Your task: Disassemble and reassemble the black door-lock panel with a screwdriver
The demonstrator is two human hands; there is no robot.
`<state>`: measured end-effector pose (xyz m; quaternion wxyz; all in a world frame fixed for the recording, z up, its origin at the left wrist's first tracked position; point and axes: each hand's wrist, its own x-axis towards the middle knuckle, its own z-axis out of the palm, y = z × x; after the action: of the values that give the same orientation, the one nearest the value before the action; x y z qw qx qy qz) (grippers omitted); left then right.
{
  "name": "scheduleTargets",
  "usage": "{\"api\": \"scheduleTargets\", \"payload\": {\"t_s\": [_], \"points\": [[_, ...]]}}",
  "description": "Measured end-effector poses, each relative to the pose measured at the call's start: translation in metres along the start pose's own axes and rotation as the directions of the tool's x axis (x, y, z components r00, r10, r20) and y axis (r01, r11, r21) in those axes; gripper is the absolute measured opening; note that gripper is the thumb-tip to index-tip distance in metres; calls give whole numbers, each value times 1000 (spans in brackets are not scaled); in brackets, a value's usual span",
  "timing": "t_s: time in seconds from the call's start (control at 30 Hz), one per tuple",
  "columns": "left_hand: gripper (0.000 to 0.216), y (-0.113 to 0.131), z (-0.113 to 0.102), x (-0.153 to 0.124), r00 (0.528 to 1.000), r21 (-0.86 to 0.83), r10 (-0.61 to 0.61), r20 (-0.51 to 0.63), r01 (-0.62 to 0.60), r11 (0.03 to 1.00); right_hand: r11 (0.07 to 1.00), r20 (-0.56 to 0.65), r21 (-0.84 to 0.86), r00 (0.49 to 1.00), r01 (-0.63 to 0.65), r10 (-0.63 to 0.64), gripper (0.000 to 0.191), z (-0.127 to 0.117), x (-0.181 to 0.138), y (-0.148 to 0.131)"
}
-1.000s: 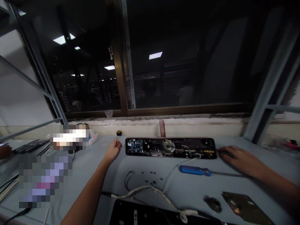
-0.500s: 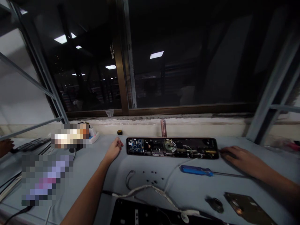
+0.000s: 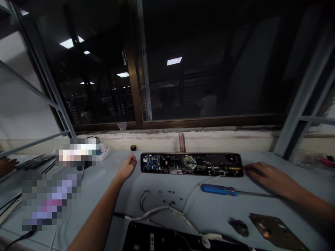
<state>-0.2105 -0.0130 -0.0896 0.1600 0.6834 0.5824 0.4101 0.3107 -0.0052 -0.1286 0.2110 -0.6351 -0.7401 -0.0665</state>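
Observation:
A long black housing (image 3: 167, 172) lies lengthwise on the table, its inside facing up. It holds a blue circuit board (image 3: 152, 162), a round part with white wire looped around it (image 3: 188, 162) and a brass-coloured cylinder (image 3: 235, 168). Just off its left end rests my left hand (image 3: 127, 167), fingers curled in, nothing visible in them. My right hand (image 3: 265, 176) lies at the opposite end, fingers stretched toward the housing; whether the fingertips touch it I cannot tell. In front of the housing is a blue-handled screwdriver (image 3: 218, 189), its shaft running toward my right forearm.
Several small screws (image 3: 172, 203) are scattered mid-table. A wrapped cable (image 3: 164, 208) crosses above a black panel (image 3: 157, 238) at the near edge. Nearby are a dark metal plate (image 3: 277, 230) and a small dark part (image 3: 239, 226). Another person's hand (image 3: 7, 166) shows far left.
The view has shifted very slightly. Both hands and the housing keep about the same places.

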Motion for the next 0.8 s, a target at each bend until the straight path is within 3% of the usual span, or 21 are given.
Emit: {"api": "scheduleTargets", "payload": {"t_s": [0.4, 0.8], "points": [[12, 0, -1, 0, 999, 33, 36, 10, -36, 999, 1000, 81, 1, 996, -26, 26, 40, -10, -2, -10], [12, 0, -1, -1, 999, -6, 49, 10, -49, 999, 1000, 70, -3, 997, -29, 29, 36, -10, -2, -10]]}}
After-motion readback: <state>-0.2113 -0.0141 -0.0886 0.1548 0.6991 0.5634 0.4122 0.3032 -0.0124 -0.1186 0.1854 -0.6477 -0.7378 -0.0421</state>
